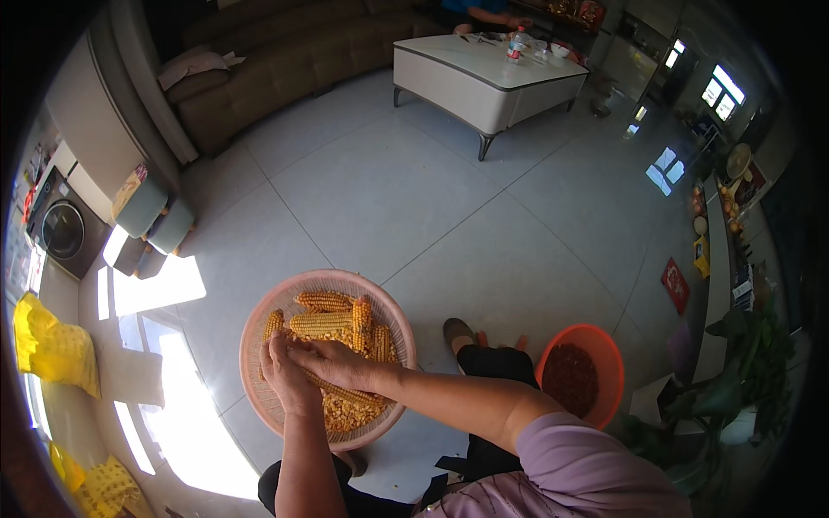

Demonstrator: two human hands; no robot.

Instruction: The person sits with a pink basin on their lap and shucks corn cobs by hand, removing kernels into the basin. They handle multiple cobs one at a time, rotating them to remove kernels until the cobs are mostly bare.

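A round pink basket [249,382] stands between my knees, with several ears of dried yellow corn [318,322] and loose kernels [350,414] in it. Over its left part my left hand [285,372] is curled with its fingertips against an ear of corn. My right hand [333,364] meets it there, its fingers bent over the same spot. The piece between the hands is mostly covered by the fingers. Another long ear [346,394] lies below my right hand and wrist. One ear [361,324] stands steeply among the others at the basket's far right.
An orange-red bucket [618,388] with dark reddish contents stands beside my right leg. A white coffee table [447,81] and a brown sofa [272,78] are farther off, where another person's arm [489,17] shows. Stools [139,207] stand left, potted plants [745,362] right.
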